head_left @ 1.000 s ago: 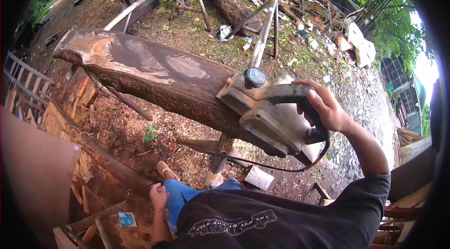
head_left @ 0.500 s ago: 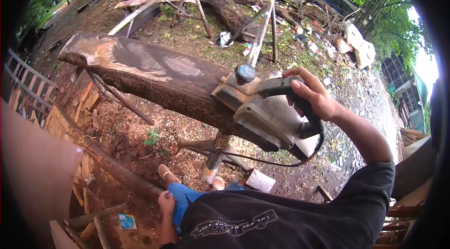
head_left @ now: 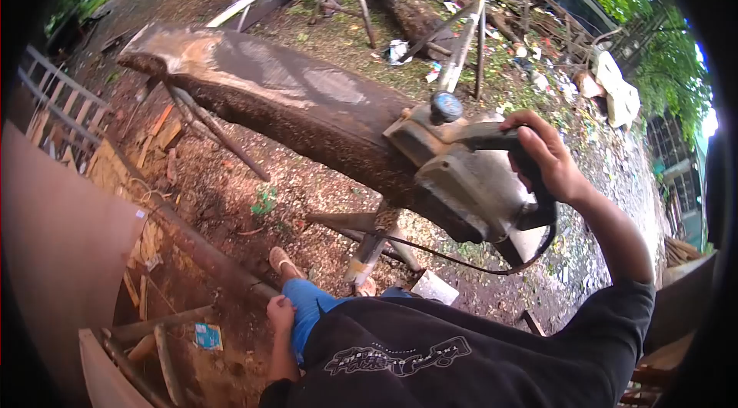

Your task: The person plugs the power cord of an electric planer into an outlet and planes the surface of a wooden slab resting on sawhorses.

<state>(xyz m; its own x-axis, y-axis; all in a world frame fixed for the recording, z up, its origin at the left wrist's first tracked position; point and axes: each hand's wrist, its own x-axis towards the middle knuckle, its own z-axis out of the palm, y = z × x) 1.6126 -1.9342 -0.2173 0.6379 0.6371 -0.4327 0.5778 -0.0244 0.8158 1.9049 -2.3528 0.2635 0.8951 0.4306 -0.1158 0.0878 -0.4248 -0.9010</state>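
A thick, dark wooden slab (head_left: 300, 101) with rough edges and a paler patch at its far left end lies across wooden supports. On its near right end rests an electric planer (head_left: 469, 170) with a round blue-black knob (head_left: 446, 107). My right hand (head_left: 550, 158) is wrapped round the planer's black rear handle. A black cord hangs from the tool and curves below the slab. Down by the blue shorts, my left hand (head_left: 281, 314) is closed beside a long pole (head_left: 207, 254); what it holds, if anything, is too small to make out.
Wooden trestles (head_left: 361, 1) and a log (head_left: 403, 12) stand beyond the slab. A smooth brown panel (head_left: 65, 254) is at the left, near a slatted frame (head_left: 58, 93). Litter and a white sack (head_left: 615, 89) lie at the upper right. Wood chips cover the ground.
The whole view has shifted, so the slab, planer and both hands appear further right. My right hand stays on the planer handle, and the planer remains at the slab's right end.
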